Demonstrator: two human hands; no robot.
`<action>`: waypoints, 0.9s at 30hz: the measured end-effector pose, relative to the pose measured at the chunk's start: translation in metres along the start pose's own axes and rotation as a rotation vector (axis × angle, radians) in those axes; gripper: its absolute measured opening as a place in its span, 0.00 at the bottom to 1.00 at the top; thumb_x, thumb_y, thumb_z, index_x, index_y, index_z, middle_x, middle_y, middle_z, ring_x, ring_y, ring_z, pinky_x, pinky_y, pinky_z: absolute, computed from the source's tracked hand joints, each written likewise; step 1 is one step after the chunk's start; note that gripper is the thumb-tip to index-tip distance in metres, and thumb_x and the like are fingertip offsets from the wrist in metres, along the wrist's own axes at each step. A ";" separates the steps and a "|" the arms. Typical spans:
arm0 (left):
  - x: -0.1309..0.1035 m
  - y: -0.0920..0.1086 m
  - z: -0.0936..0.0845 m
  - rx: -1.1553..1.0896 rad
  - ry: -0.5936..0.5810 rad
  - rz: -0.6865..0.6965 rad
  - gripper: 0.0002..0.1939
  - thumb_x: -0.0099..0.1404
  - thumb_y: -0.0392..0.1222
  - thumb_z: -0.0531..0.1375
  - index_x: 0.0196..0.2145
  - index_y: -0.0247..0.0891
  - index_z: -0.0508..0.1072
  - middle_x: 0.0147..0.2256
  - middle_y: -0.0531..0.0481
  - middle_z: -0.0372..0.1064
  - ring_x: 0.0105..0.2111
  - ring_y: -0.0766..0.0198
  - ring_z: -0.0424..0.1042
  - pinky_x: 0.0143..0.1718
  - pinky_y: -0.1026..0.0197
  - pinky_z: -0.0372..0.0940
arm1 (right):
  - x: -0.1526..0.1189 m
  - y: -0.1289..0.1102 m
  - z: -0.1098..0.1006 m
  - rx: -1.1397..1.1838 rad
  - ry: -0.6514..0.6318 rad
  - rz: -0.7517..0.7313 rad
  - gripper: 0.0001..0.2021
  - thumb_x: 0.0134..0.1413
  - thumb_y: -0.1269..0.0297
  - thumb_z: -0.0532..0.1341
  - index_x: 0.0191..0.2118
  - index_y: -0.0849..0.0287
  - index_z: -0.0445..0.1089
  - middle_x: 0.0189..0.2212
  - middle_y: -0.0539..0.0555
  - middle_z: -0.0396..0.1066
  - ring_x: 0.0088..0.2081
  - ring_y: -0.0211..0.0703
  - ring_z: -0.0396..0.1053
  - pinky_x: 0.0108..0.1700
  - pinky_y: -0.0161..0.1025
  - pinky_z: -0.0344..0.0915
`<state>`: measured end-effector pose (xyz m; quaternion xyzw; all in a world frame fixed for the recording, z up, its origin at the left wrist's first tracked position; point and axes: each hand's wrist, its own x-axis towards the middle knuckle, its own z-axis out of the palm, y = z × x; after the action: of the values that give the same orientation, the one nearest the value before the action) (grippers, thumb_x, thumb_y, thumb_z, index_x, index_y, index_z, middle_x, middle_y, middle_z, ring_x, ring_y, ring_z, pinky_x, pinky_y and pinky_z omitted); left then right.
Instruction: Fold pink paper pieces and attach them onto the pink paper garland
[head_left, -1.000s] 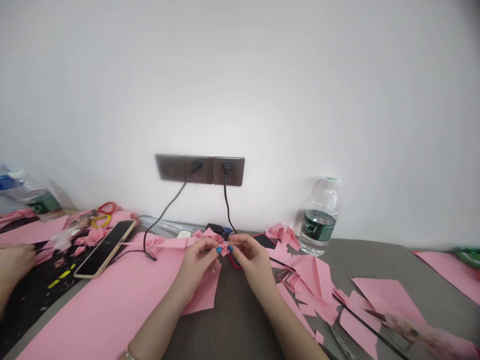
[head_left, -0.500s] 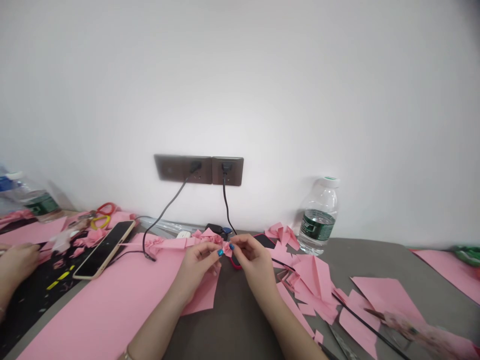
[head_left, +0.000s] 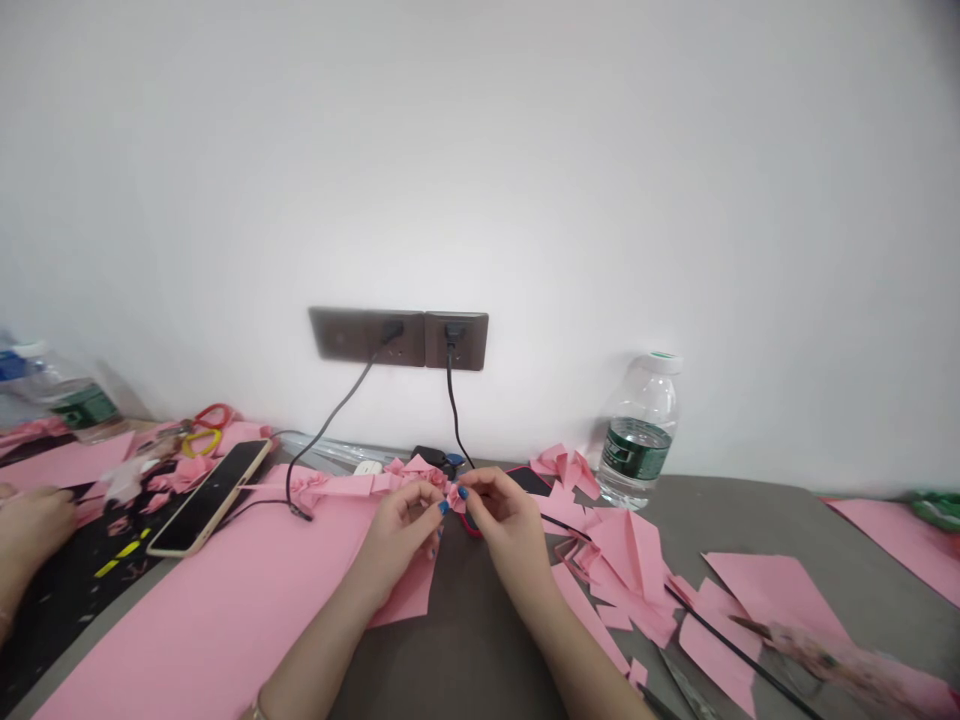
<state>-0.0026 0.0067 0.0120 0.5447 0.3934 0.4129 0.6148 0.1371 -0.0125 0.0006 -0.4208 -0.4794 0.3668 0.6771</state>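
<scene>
So your left hand (head_left: 401, 530) and right hand (head_left: 510, 515) are both in a narrow thumb-and-finger pinch on the small, ruffled pink paper piece (head_left: 454, 497), pretty much dead ahead of you at 12 o'clock. For fiddly finger work like this I'd go light: grip just the edges, let one hand steady while the other nudges, or the folds will probably flatten. Paper this tiny likely holds any bad crease, so little tweaks beat a hard squeeze.

Which way does it point? Honestly can't tell: your hands cover its sides, and the bit showing looks stubby, no clear long axis. From the piece, the big flat pink paper sheet (head_left: 225, 590) lies toward 8 o'clock on the grey tabletop (head_left: 465, 640), and the clear plastic bottle with a green label (head_left: 637, 448) stands upright between 2 and 3.
</scene>
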 end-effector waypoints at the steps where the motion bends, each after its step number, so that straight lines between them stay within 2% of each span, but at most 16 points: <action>1: 0.000 0.000 0.000 0.036 -0.001 0.026 0.12 0.58 0.49 0.63 0.28 0.37 0.69 0.18 0.58 0.61 0.16 0.71 0.60 0.20 0.68 0.56 | 0.000 0.000 0.000 -0.014 -0.008 -0.004 0.03 0.49 0.68 0.62 0.32 0.58 0.72 0.28 0.52 0.74 0.29 0.41 0.72 0.31 0.35 0.68; 7: 0.001 -0.001 0.000 0.130 0.006 0.105 0.13 0.57 0.50 0.62 0.27 0.36 0.68 0.16 0.59 0.60 0.15 0.71 0.59 0.18 0.68 0.55 | 0.000 0.001 0.001 -0.013 -0.009 0.009 0.03 0.49 0.67 0.62 0.32 0.58 0.71 0.28 0.51 0.72 0.29 0.40 0.71 0.31 0.35 0.68; 15: 0.000 0.001 0.001 0.114 0.049 0.082 0.17 0.57 0.54 0.62 0.27 0.36 0.69 0.18 0.58 0.60 0.16 0.71 0.59 0.18 0.68 0.55 | -0.002 -0.001 0.003 0.034 -0.022 0.024 0.03 0.50 0.66 0.62 0.32 0.58 0.69 0.28 0.50 0.70 0.29 0.40 0.69 0.32 0.35 0.67; 20: 0.000 -0.001 0.000 0.084 0.038 0.060 0.15 0.58 0.52 0.62 0.27 0.36 0.69 0.19 0.58 0.61 0.16 0.73 0.58 0.18 0.69 0.54 | -0.001 -0.003 0.004 0.050 -0.063 0.019 0.03 0.51 0.66 0.62 0.30 0.58 0.68 0.27 0.50 0.69 0.28 0.39 0.67 0.31 0.34 0.66; 27: 0.003 -0.006 -0.004 0.132 0.045 0.139 0.13 0.57 0.47 0.63 0.25 0.36 0.67 0.22 0.56 0.62 0.19 0.72 0.59 0.19 0.69 0.54 | 0.000 0.001 0.004 0.089 -0.058 0.045 0.04 0.48 0.65 0.65 0.29 0.58 0.69 0.26 0.49 0.69 0.27 0.38 0.67 0.31 0.34 0.66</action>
<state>-0.0051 0.0107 0.0059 0.6006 0.3949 0.4399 0.5383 0.1329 -0.0109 0.0001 -0.3902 -0.4724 0.4146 0.6727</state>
